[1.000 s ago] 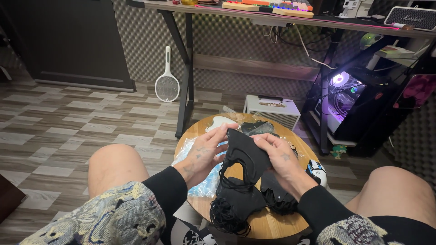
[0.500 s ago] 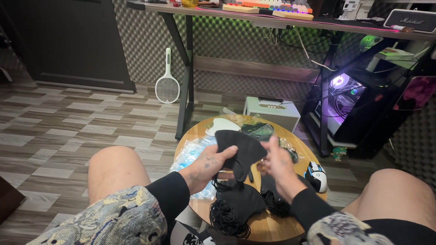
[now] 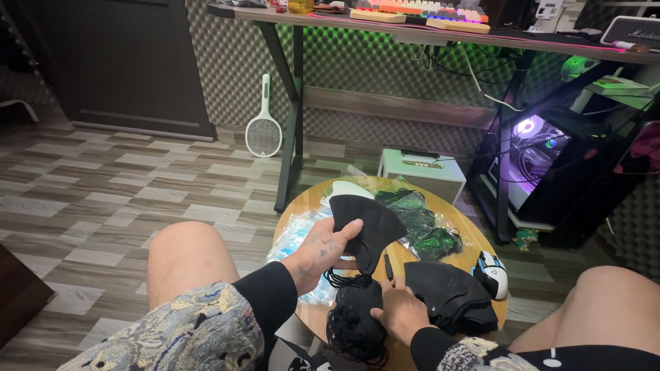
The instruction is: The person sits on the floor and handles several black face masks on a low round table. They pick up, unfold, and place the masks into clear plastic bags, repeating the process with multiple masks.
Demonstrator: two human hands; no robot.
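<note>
Black mask [image 3: 368,227] in left hand [image 3: 323,251] grip — right hand [image 3: 399,312] below

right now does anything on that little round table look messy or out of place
Somewhat. The black mask stack sits by the round table edge, and ear loops tangle in a clump under the right hand. A computer mouse sits among them. The left hand holds one black mask. No damage or spills visible.
</note>
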